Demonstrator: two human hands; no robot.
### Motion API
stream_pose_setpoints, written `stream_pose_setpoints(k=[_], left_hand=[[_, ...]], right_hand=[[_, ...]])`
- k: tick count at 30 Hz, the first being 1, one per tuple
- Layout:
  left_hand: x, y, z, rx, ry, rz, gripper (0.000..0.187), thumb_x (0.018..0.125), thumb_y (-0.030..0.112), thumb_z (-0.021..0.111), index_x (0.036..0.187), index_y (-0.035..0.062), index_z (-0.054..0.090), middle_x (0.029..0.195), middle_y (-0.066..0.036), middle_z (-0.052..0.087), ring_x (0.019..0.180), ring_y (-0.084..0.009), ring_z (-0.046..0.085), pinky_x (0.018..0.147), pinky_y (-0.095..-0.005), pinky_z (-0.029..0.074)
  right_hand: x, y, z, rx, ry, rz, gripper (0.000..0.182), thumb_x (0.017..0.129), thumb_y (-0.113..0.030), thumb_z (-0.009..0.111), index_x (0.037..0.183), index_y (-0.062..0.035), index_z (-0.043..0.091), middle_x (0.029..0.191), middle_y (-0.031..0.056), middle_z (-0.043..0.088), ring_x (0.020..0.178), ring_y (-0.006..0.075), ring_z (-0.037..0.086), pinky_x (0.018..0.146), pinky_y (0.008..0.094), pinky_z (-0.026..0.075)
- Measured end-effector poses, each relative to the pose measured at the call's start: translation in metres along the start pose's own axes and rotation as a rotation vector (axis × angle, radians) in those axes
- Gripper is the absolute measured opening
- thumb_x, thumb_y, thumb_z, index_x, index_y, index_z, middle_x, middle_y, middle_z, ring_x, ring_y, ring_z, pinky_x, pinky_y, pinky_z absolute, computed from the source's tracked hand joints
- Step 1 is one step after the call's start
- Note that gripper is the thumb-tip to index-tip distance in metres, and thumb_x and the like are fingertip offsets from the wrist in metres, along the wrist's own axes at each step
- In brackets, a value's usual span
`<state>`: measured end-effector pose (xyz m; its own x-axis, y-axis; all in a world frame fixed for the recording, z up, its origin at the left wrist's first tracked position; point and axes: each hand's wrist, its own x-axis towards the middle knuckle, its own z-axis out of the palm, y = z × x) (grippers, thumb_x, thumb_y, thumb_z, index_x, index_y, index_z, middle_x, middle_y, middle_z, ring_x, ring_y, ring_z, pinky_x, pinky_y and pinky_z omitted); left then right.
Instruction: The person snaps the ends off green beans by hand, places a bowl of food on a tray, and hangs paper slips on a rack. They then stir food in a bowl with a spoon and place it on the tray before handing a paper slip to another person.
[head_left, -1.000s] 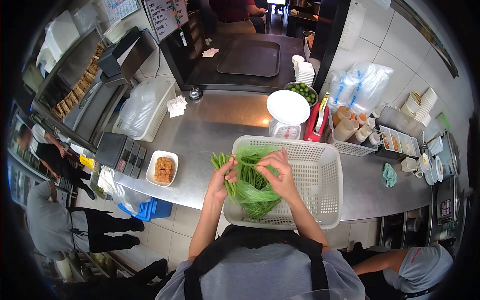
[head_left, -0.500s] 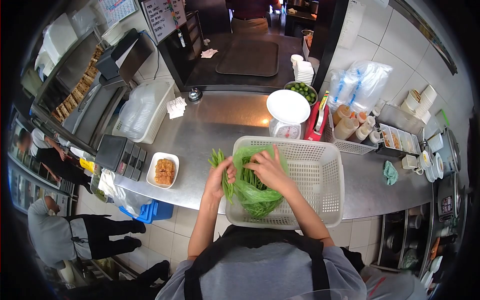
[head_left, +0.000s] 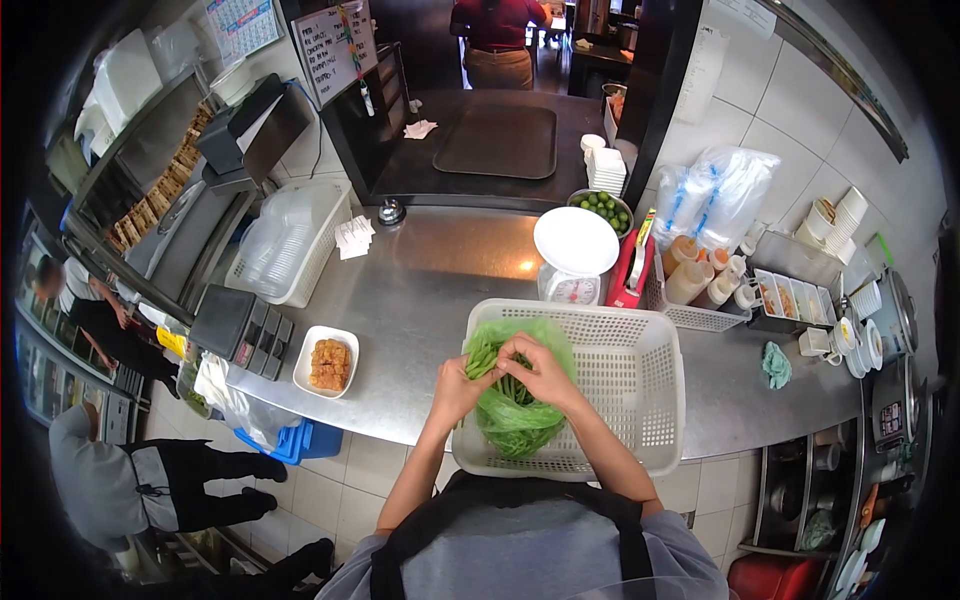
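Left hand (head_left: 457, 390) and right hand (head_left: 538, 372) close together, both curled.

Restaurant kitchen | steel counter (head_left: 420, 290) beside pass window with tray (head_left: 496, 142) | scale (head_left: 574, 290), squeeze bottles (head_left: 688, 281), bell (head_left: 391, 211), limes (head_left: 603, 209) | handwritten whiteboard (head_left: 333, 52) | stacked takeaway tubs (head_left: 283, 240) | aproned workers (head_left: 150, 485) | tiled wall (head_left: 790, 100) and floor (head_left: 345, 480)

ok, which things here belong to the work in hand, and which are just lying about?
In use:
- green beans, in the left hand, right hand close against it
- green bag
- white basket, under the bag

Apparently just lying about:
- dish of browned food
- scale
- call bell
- cloth
- squeeze bottles
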<state>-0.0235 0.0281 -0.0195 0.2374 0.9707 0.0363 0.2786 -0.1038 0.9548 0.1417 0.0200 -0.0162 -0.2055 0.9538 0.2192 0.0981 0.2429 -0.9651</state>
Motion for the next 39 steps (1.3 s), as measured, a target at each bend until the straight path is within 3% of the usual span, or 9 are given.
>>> stream_pose_setpoints(k=[3,6,9,12,15,21,27,32,39], left_hand=[[-0.001,0.010,-0.002,0.007,-0.017,-0.005,0.022,0.075,0.015,0.073,0.087,-0.0017,0.066,0.077,-0.009,0.068,0.070,-0.0102,0.062,0.064,-0.0282,0.048],[-0.004,0.028,-0.007,0.098,-0.029,0.014,0.018,0.076,0.012,0.072,0.087,-0.0013,0.067,0.076,-0.005,0.068,0.070,-0.0058,0.058,0.064,-0.0256,0.048],[-0.004,0.034,-0.008,0.157,-0.007,0.097,0.017,0.076,0.012,0.073,0.085,-0.0014,0.066,0.076,-0.005,0.067,0.069,-0.0062,0.058,0.063,-0.0256,0.048],[-0.004,0.041,-0.008,0.096,0.029,0.137,0.015,0.076,0.011,0.072,0.084,-0.0008,0.067,0.074,-0.005,0.066,0.068,-0.0067,0.058,0.062,-0.0252,0.047],[-0.006,0.057,-0.013,-0.042,0.085,0.151,0.013,0.077,0.011,0.071,0.084,0.0003,0.067,0.071,-0.002,0.064,0.065,-0.0064,0.055,0.059,-0.0237,0.045],[-0.002,0.056,-0.023,-0.234,0.264,0.094,0.011,0.078,0.009,0.071,0.083,0.0006,0.068,0.060,0.004,0.055,0.051,-0.0029,0.044,0.046,-0.0198,0.034],[0.000,0.049,-0.028,-0.337,0.344,0.046,0.013,0.078,0.011,0.071,0.082,-0.0007,0.067,0.060,0.002,0.057,0.047,-0.0024,0.041,0.042,-0.0191,0.030],[0.002,0.034,-0.029,-0.586,0.374,-0.053,0.016,0.080,0.014,0.069,0.085,-0.0003,0.066,0.066,0.000,0.060,0.046,-0.0031,0.041,0.043,-0.0195,0.032],[0.011,-0.011,-0.030,-1.026,0.207,-0.285,0.020,0.083,0.020,0.067,0.092,0.0035,0.060,0.076,0.000,0.059,0.049,-0.0046,0.039,0.043,-0.0184,0.031]], right_hand=[[-0.002,0.004,-0.001,0.127,0.109,0.088,0.007,0.079,-0.010,0.060,0.083,-0.0048,0.061,0.082,0.0049,0.054,0.084,0.0238,0.051,0.087,0.0371,0.031],[-0.011,-0.009,-0.011,-0.864,0.073,-0.063,0.007,0.080,-0.009,0.061,0.086,-0.0053,0.064,0.082,0.0034,0.056,0.085,0.0174,0.051,0.081,0.0334,0.036],[-0.018,-0.011,-0.009,-0.913,-0.013,-0.293,0.010,0.081,-0.007,0.062,0.090,-0.0054,0.065,0.077,0.0044,0.057,0.077,0.0104,0.054,0.068,0.0300,0.041],[-0.016,-0.020,-0.007,-0.203,-0.112,0.077,0.013,0.082,-0.005,0.061,0.095,-0.0018,0.064,0.076,0.0054,0.062,0.066,0.0071,0.056,0.057,0.0255,0.041],[-0.018,-0.011,0.000,0.280,-0.087,0.208,0.015,0.085,-0.005,0.060,0.096,0.0035,0.062,0.078,0.0056,0.065,0.060,0.0077,0.057,0.053,0.0220,0.042],[-0.022,-0.004,-0.008,0.299,-0.037,0.242,0.013,0.085,-0.004,0.060,0.094,0.0053,0.062,0.083,0.0059,0.066,0.064,0.0077,0.059,0.057,0.0203,0.045],[-0.022,-0.010,-0.014,-0.158,0.058,0.110,0.008,0.080,-0.005,0.064,0.082,0.0029,0.062,0.073,0.0080,0.061,0.058,0.0123,0.058,0.054,0.0253,0.044],[-0.021,-0.033,-0.022,-0.556,0.202,-0.185,0.007,0.081,-0.005,0.062,0.082,0.0012,0.060,0.074,0.0115,0.056,0.063,0.0224,0.056,0.057,0.0299,0.043],[-0.024,-0.058,-0.014,-0.277,0.485,-0.373,0.005,0.081,-0.003,0.062,0.080,0.0015,0.060,0.074,0.0084,0.056,0.067,0.0204,0.054,0.061,0.0296,0.043]])
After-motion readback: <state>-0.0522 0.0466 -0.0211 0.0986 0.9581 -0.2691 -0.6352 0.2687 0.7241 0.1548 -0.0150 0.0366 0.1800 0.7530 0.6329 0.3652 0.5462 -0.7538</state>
